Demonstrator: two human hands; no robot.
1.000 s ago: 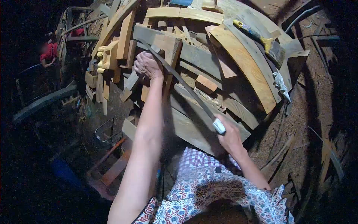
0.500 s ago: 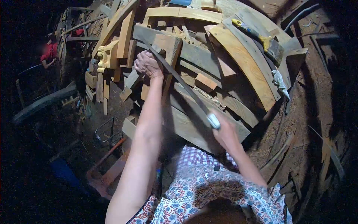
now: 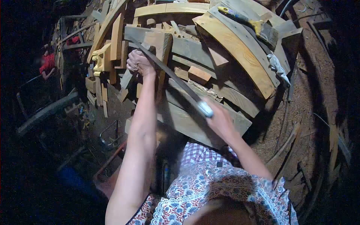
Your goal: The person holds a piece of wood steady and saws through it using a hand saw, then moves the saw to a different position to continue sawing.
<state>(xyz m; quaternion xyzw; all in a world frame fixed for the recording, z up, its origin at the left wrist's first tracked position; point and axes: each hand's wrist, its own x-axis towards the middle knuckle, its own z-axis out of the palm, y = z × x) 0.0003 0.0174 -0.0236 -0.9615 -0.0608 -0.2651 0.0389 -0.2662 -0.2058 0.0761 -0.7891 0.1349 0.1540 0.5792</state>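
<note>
My right hand [image 3: 221, 118] is closed around the pale handle [image 3: 205, 109] of a handsaw. The long, dark saw blade [image 3: 172, 77] runs up and left from it, crossing beside my left hand [image 3: 141, 63]. That hand is a fist on a narrow strip of wood [image 3: 126, 79], pressed against a thick wooden block [image 3: 163, 45]. Where the blade's teeth meet the wood is hard to make out. Beneath lie grey boards [image 3: 198, 123], with a small orange-brown block [image 3: 199, 75] right of the blade.
A curved plank [image 3: 240, 54] lies to the right, with a yellow-handled brush [image 3: 258, 28] and a white rag [image 3: 278, 68] beyond it. Wood offcuts [image 3: 116, 37] stack up at left. A person in red [image 3: 47, 63] is far left. Wood shavings cover the ground [image 3: 300, 108].
The view has shifted, so the bench sits further left and higher. My right hand and the saw have moved a little forward, toward my left hand, which keeps its grip.
</note>
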